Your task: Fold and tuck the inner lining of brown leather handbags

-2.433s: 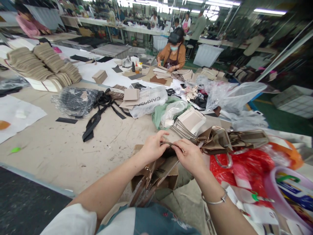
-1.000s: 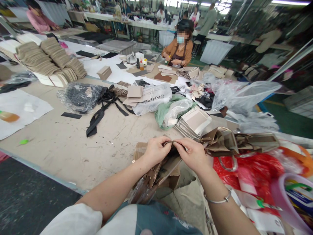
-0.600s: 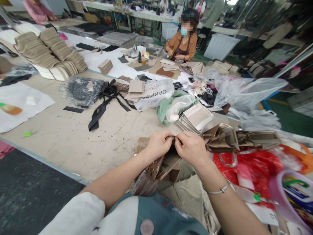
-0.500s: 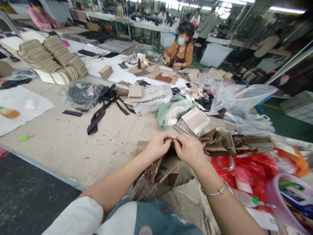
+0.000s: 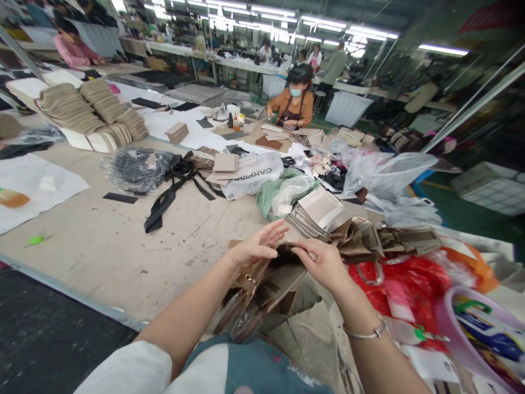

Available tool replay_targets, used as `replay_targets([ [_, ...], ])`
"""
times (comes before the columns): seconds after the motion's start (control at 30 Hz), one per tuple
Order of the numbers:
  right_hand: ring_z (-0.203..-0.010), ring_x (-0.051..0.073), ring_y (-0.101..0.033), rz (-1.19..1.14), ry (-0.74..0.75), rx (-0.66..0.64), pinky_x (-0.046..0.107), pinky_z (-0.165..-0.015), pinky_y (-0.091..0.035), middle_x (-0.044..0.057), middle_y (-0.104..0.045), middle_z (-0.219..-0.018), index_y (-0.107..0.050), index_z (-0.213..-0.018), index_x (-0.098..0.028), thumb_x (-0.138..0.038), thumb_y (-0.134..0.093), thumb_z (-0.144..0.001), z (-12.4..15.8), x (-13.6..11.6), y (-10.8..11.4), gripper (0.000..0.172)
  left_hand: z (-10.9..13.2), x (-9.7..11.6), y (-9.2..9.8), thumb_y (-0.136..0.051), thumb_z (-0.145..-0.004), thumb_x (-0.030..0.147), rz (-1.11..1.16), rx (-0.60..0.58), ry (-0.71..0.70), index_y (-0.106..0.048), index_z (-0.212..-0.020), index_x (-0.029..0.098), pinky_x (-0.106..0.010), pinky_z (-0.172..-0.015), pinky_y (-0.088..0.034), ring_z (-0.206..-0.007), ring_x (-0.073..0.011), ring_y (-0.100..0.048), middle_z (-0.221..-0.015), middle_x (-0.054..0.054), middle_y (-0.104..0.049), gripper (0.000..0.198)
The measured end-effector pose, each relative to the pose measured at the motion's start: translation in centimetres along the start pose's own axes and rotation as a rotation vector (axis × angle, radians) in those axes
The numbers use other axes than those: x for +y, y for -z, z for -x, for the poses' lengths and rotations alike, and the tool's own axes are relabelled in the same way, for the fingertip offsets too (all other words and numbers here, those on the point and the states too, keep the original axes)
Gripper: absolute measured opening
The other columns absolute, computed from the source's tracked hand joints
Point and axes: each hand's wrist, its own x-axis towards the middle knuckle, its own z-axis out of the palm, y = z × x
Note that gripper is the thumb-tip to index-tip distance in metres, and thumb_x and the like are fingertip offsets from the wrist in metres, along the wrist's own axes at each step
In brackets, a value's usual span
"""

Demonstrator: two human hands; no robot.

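Observation:
A brown handbag stands in front of me with its mouth towards me and its inside in shadow. My right hand pinches the bag's upper edge between thumb and fingers. At the left side of the opening, my left hand has its fingers stretched out and apart, holding nothing. Small metal fittings show on the bag below that hand. Clear plastic wrap and straps hang at the bag's near side. Just beyond my hands lies a stack of beige panels.
More brown bags lie right of my hands, above a red plastic bag and a purple basket. Black straps and a printed white bag lie farther off. A masked co-worker sits across the table.
My left hand has let go of the bag's edge and spread its fingers. The right hand still pinches the edge. The head view has tilted up slightly and turned a little right.

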Motion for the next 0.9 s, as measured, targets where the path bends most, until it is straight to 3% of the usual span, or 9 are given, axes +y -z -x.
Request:
replay_targets([
  [0.13, -0.080, 0.017, -0.066, 0.039, -0.011, 0.029, 0.029, -0.075, -0.052, 0.003, -0.071, -0.088, -0.070, -0.095, -0.024, -0.029, -0.052, -0.087, 0.1, 0.1, -0.3, 0.021, 2.3, 0.2, 0.0, -0.069, -0.071, 0.041, -0.274, 0.198, 0.020, -0.042, -0.133, 0.023, -0.043, -0.106, -0.031, -0.128, -0.0250, -0.040, -0.137, -0.012, -0.045, 0.069],
  [0.3, -0.085, 0.019, -0.066, -0.002, -0.037, 0.080, 0.031, -0.078, -0.052, 0.005, -0.071, -0.095, -0.069, -0.100, -0.023, -0.035, -0.061, -0.082, 0.3, 0.1, -0.2, 0.023, 8.1, 0.1, -1.0, -0.051, -0.084, 0.039, -0.681, 0.487, 0.006, -0.056, -0.115, 0.017, -0.040, -0.094, -0.043, -0.100, -0.0219, -0.057, -0.106, -0.010, -0.062, 0.038],
  [0.4, -0.088, 0.019, -0.065, -0.032, -0.014, 0.080, 0.031, -0.080, -0.052, 0.005, -0.070, -0.099, -0.067, -0.106, -0.022, -0.039, -0.064, -0.079, 0.1, -0.4, -0.2, 0.031, 11.6, -0.7, -1.7, -0.046, -0.087, 0.037, -0.812, 0.567, -0.009, -0.056, -0.109, 0.019, -0.039, -0.090, -0.045, -0.098, -0.0215, -0.056, -0.101, -0.008, -0.060, 0.030],
  [0.53, -0.095, 0.019, -0.063, 0.024, 0.009, 0.016, 0.031, -0.084, -0.051, 0.005, -0.069, -0.105, -0.065, -0.109, -0.024, -0.038, -0.059, -0.083, -0.9, -1.3, -0.5, 0.030, 14.8, -2.3, -2.4, -0.048, -0.085, 0.036, -0.873, 0.634, -0.029, -0.052, -0.111, 0.020, -0.041, -0.096, -0.042, -0.109, -0.0235, -0.051, -0.113, -0.010, -0.055, 0.030],
  [0.7, -0.092, 0.018, -0.063, 0.206, 0.037, -0.068, 0.028, -0.080, -0.049, 0.005, -0.068, -0.104, -0.063, -0.113, -0.024, -0.038, -0.054, -0.087, -2.3, -2.5, -0.7, 0.031, 16.8, -3.0, -2.8, -0.049, -0.083, 0.044, -0.796, 0.572, 0.073, -0.053, -0.111, 0.021, -0.039, -0.090, -0.045, -0.103, -0.0252, -0.054, -0.109, -0.009, -0.058, 0.036],
  [0.9, -0.078, 0.015, -0.061, 0.483, 0.062, -0.159, 0.024, -0.065, -0.041, 0.002, -0.067, -0.086, -0.068, -0.097, -0.027, -0.041, -0.045, -0.091, -3.9, -3.4, -0.6, 0.027, 16.5, -3.2, -2.9, -0.041, -0.084, 0.061, -0.410, 0.215, 0.311, -0.061, -0.097, 0.012, -0.028, -0.072, -0.045, -0.082, -0.0204, -0.058, -0.089, -0.007, -0.065, 0.054],
])
